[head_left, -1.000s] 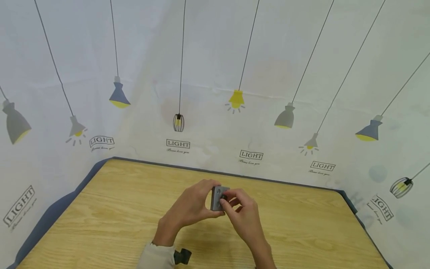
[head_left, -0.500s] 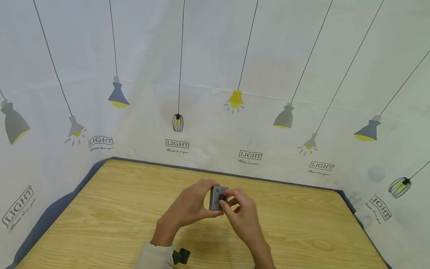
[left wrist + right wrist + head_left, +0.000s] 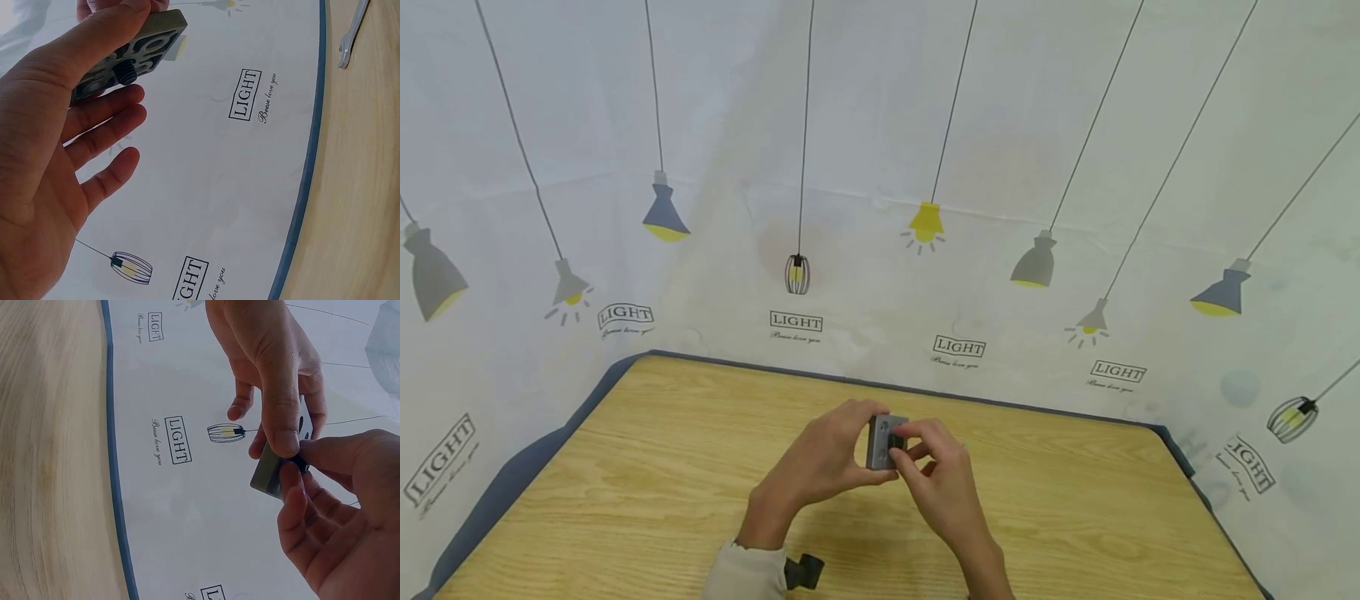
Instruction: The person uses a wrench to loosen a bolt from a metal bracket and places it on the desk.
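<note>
Above the table, my left hand (image 3: 820, 454) grips a small grey rectangular block (image 3: 876, 450) by its opposite edges, thumb against fingers. The block's near face has round holes. With thumb and forefinger, my right hand (image 3: 943, 479) pinches a black knob-like piece (image 3: 895, 442) on that face. In the left wrist view, the block's other face (image 3: 156, 44) is ribbed and hollowed, and a black threaded bolt end (image 3: 127, 72) sticks out of it. In the right wrist view my fingertips cover most of the black piece, while the block's edge (image 3: 265, 477) shows below the left thumb.
A silver open-end wrench (image 3: 353, 37) lies on the wooden table (image 3: 1075, 500) in the left wrist view. White cloth walls (image 3: 865, 167) printed with lamps enclose the table. A black fitting (image 3: 805, 572) sits at my left wrist beside the pale sleeve (image 3: 748, 573).
Both hands and the block have shifted very slightly left in the head view, as has the background. The right fingertips stay on the black piece, and the left hand keeps its grip.
</note>
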A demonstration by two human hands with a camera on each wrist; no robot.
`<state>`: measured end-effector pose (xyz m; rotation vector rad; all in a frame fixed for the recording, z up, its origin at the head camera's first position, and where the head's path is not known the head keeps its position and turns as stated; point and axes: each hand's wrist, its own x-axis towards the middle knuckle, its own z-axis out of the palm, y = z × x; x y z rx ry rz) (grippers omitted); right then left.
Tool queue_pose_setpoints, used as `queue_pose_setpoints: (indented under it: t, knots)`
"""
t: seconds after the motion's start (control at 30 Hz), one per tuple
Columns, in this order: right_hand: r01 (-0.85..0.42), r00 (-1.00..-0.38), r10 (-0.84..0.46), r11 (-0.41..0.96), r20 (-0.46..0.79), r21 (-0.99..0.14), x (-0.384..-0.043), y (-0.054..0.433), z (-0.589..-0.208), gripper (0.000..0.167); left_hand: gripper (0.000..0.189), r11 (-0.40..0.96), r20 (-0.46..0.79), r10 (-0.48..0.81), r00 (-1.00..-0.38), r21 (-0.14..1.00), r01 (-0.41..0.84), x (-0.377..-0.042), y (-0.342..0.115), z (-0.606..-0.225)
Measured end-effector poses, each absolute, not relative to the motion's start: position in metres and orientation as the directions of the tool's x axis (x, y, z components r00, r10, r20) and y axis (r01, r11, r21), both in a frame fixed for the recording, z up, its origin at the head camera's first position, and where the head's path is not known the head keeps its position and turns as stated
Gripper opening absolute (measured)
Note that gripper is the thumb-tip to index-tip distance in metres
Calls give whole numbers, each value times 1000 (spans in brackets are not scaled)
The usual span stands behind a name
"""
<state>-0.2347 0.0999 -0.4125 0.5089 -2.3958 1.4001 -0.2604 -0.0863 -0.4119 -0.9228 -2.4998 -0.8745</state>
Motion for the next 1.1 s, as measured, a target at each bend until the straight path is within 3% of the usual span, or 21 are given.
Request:
queue_pose_setpoints:
  t: [0.27, 0.5, 1.1]
  knots:
    - [-310, -946, -50, 437, 321, -845, -236, 103, -413, 44, 67, 611, 473, 467, -748, 439, 659, -260, -87, -412]
    - [-215, -967, 26, 440, 252, -872, -238, 103, -413, 26, 66, 610, 469, 483, -739, 426, 669, -261, -85, -412]
    - [-276, -955, -33, 462, 294, -843, -238, 99, -415, 5, 65, 607, 491, 493, -718, 397, 688, -262, -83, -415]
